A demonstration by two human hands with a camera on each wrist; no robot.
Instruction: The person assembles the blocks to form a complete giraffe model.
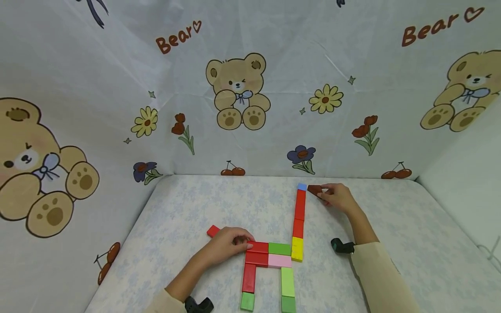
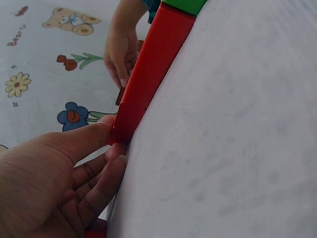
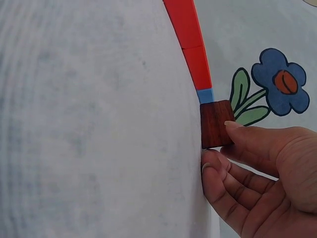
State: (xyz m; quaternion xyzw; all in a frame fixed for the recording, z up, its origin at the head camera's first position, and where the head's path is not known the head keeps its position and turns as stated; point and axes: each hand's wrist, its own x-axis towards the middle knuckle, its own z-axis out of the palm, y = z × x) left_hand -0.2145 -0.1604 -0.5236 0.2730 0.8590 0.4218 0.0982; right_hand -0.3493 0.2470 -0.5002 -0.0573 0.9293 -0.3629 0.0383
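Observation:
With thumb and fingertips, my right hand (image 1: 338, 198) pinches a dark brown wooden block (image 3: 216, 124) with slanted sides. That block lies at the far end of the column, close to the small blue block (image 1: 302, 187). Below the blue one run two red blocks (image 1: 299, 204) and a yellow block (image 1: 297, 249). My left hand (image 1: 225, 245) pinches the left end of a red block (image 2: 156, 54) in the top row of the flat block figure. Beside that red block lies a green block (image 1: 279, 248), with another red block (image 1: 256, 259) and a pink block (image 1: 279, 261) underneath.
Two legs hang from the figure: a red block (image 1: 248, 278) with a green end (image 1: 247, 301), and a light green block (image 1: 287, 281) with a darker green end (image 1: 288, 304). Another red block (image 1: 213, 231) pokes out behind my left hand. A bear-printed cloth (image 1: 282, 143) rises at the back.

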